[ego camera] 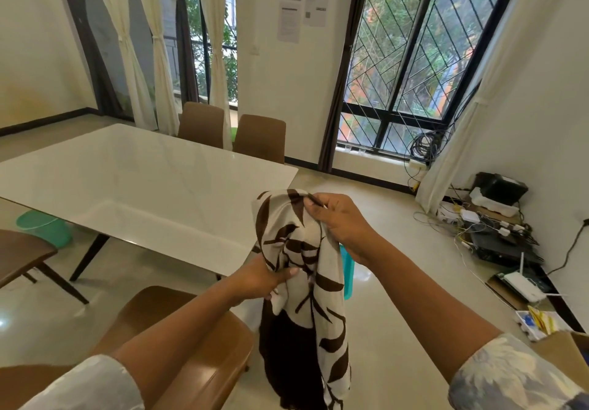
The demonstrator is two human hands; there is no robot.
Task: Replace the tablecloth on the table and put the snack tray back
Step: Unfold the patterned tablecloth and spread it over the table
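Cream, brown-leafed tablecloth (302,269) bunched and hanging beside bare white surface (134,186), right hand (342,228) fingers pinching an edge, left hand (264,279) gripping folds, probably to shake open. Snack tray unseen.

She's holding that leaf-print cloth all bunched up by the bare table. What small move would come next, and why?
Probably pull the hands apart to open the leaf-print tablecloth. It hangs bunched between the left hand and right hand, and the white table is bare.
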